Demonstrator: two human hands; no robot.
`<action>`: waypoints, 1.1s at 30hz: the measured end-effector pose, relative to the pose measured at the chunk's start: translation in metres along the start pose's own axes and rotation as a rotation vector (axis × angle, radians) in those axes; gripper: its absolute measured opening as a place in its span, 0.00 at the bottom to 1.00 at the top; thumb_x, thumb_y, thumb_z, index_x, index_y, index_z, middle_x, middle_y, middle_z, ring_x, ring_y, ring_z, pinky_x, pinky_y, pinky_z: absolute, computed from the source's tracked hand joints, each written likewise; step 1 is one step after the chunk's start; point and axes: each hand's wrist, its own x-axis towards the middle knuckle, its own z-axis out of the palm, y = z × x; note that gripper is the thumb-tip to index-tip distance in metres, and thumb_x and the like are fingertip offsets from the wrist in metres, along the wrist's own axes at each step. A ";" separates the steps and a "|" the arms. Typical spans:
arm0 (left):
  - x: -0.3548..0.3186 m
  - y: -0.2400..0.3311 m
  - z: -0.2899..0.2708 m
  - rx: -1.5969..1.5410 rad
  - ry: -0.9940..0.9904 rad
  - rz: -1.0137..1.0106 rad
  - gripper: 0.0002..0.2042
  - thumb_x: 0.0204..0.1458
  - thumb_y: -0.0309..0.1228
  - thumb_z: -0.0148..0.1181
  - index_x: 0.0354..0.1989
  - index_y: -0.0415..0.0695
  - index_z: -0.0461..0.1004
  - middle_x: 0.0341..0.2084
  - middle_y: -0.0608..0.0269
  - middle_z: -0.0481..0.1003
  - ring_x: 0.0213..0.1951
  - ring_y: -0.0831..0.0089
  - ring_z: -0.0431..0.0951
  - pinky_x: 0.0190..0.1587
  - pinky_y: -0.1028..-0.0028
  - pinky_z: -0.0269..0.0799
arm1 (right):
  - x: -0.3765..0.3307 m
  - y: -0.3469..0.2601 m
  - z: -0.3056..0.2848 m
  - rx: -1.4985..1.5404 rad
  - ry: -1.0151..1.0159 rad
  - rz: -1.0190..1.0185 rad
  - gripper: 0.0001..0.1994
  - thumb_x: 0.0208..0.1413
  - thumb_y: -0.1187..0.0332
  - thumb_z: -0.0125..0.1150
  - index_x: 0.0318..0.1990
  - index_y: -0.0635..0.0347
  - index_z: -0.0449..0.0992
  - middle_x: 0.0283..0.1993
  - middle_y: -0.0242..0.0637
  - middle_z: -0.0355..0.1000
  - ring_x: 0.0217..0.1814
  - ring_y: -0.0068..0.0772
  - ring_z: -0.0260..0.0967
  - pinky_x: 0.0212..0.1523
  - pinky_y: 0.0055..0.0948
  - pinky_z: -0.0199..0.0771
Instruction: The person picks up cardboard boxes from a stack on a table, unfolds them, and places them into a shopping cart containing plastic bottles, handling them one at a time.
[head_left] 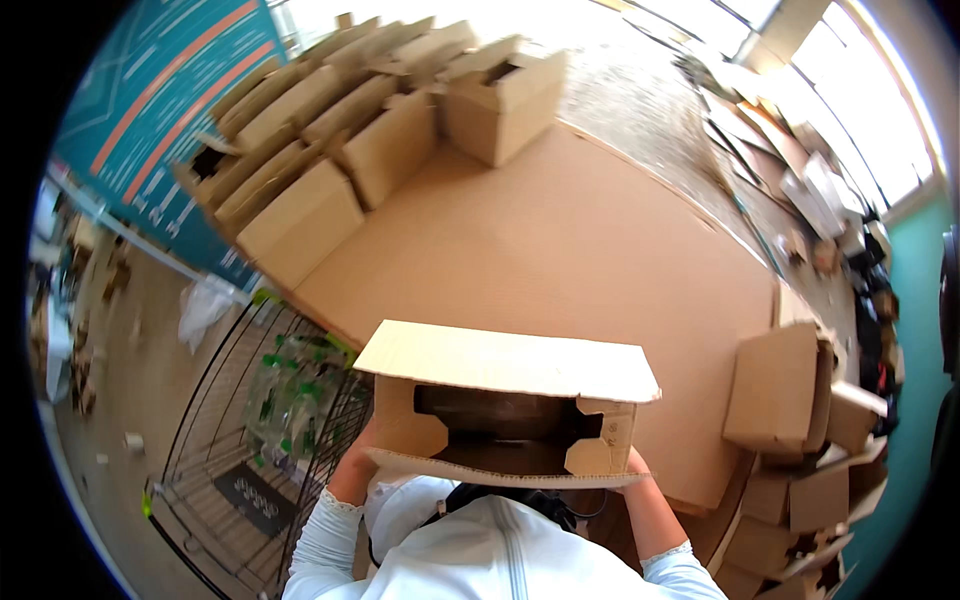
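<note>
Right hand (637,467) half-hidden behind box (510,362)

Strong daylight from the far side, soft detail and heavy fisheye bending.
Windows (870,110) at far right glare to plain white, and the far floor (620,75) is washed out. On the near carton (500,455) the upper flap (510,362) catches bright light, while the inside sinks into dark brown shadow. The broad cardboard sheet (540,240) is evenly lit. Boxes (390,150) at far left look smeared, clutter (830,215) at right is too blurred to sort out, window frames bow, and black surrounds the round view.
</note>
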 end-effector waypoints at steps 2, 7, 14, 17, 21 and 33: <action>-0.033 0.009 -0.022 -0.065 0.085 -0.107 0.25 0.40 0.30 0.69 0.49 0.40 0.69 0.43 0.60 0.73 0.45 0.67 0.72 0.48 0.68 0.68 | -0.008 -0.059 0.031 0.229 -0.004 0.099 0.32 0.45 0.62 0.66 0.58 0.62 0.60 0.51 0.38 0.65 0.51 0.27 0.63 0.47 0.29 0.69; -0.097 0.056 -0.081 -0.256 0.304 -0.355 0.22 0.40 0.31 0.70 0.45 0.40 0.72 0.40 0.62 0.75 0.42 0.70 0.74 0.45 0.70 0.70 | 0.043 -0.142 0.119 -0.282 -0.381 -0.354 0.33 0.37 0.61 0.72 0.52 0.63 0.66 0.43 0.39 0.70 0.44 0.33 0.69 0.43 0.33 0.72; -0.184 0.052 -0.130 -0.347 0.584 -0.796 0.33 0.43 0.46 0.66 0.53 0.37 0.63 0.34 0.59 0.75 0.34 0.73 0.76 0.32 0.74 0.73 | 0.095 -0.210 0.285 -0.810 -0.678 -0.772 0.44 0.47 0.52 0.64 0.65 0.59 0.45 0.48 0.50 0.70 0.45 0.50 0.71 0.47 0.39 0.70; -0.207 0.033 -0.145 -0.370 0.658 -0.905 0.40 0.47 0.49 0.60 0.61 0.38 0.49 0.33 0.55 0.75 0.19 0.73 0.76 0.17 0.78 0.72 | 0.124 -0.216 0.344 -0.947 -0.885 -0.408 0.41 0.54 0.48 0.54 0.66 0.62 0.42 0.38 0.55 0.73 0.32 0.50 0.74 0.40 0.40 0.73; -0.230 0.008 -0.153 -0.442 0.755 -1.021 0.33 0.49 0.48 0.58 0.56 0.36 0.60 0.29 0.56 0.75 0.12 0.73 0.73 0.14 0.77 0.68 | 0.135 -0.225 0.409 -0.945 -0.936 -0.398 0.37 0.54 0.43 0.49 0.60 0.66 0.54 0.31 0.54 0.73 0.19 0.40 0.72 0.22 0.32 0.75; -0.252 -0.051 -0.173 0.058 0.720 -1.262 0.35 0.48 0.62 0.50 0.17 0.34 0.75 0.04 0.56 0.62 0.08 0.62 0.66 0.14 0.66 0.59 | 0.222 -0.243 0.483 -0.818 -1.009 0.263 0.35 0.54 0.39 0.41 0.37 0.70 0.75 0.21 0.42 0.70 0.17 0.33 0.71 0.10 0.23 0.64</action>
